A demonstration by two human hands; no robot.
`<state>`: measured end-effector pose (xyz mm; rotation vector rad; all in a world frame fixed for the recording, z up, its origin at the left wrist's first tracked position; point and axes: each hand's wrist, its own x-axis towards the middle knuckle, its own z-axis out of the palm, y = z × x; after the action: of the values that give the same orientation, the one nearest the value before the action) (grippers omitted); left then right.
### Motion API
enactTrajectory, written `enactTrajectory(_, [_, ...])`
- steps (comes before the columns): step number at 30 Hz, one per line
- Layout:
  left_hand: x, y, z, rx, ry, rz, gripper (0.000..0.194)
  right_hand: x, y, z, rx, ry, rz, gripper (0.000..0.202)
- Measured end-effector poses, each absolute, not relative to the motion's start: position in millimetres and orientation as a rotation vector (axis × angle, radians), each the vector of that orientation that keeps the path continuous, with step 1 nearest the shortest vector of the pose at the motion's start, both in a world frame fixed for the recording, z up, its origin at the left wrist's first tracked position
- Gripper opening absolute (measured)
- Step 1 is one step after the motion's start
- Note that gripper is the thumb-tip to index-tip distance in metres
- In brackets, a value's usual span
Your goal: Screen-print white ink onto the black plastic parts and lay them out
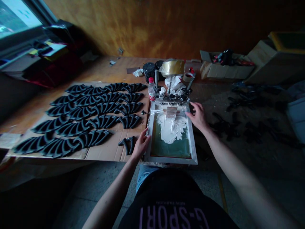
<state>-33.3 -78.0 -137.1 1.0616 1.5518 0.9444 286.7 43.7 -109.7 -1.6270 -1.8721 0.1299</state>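
Note:
A framed screen [171, 150] lies flat in front of me, with thick white paste [169, 132] spread over its upper middle. A squeegee-like block [171, 112] rests at the top of the paste. My left hand [142, 143] is at the frame's left side, its fingers apart and touching or very near the edge. At the upper right corner of the frame is my right hand [197, 116], fingers spread and curved around the edge. Behind the frame stands a metal clamp [172, 100]. One black curved part [128, 144] lies just left of my left hand.
Rows of black curved parts [95, 107] cover cardboard [97, 153] on the left. A red-capped bottle [151, 90], a black tub [149, 70] and a tape roll [188, 77] stand behind. More black parts [222, 125] lie right; an open box [221, 69] sits back right.

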Motion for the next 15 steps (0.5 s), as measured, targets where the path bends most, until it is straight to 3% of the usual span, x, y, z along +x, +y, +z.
enactTrajectory(2, [-32.0,-75.2,-147.9,1.068,1.598,0.912,0.064,250.3,52.5,-100.2,-1.49,-2.052,0.185,0.054])
enactTrajectory(7, [-32.9,-74.1,-153.5,1.045,1.638,0.879,0.059,204.0,21.3,-101.7,-1.389,-2.545,0.289,0.006])
enactTrajectory(12, [-32.3,-75.8,-155.6,1.024,1.644,0.884,0.057,233.4,-16.3,-96.8,-0.874,-2.845,0.383,0.02])
enactTrajectory(15, [-33.0,-75.2,-154.9,1.042,1.637,0.872,0.058,238.8,-13.6,-95.0,-0.911,-2.792,0.48,0.015])
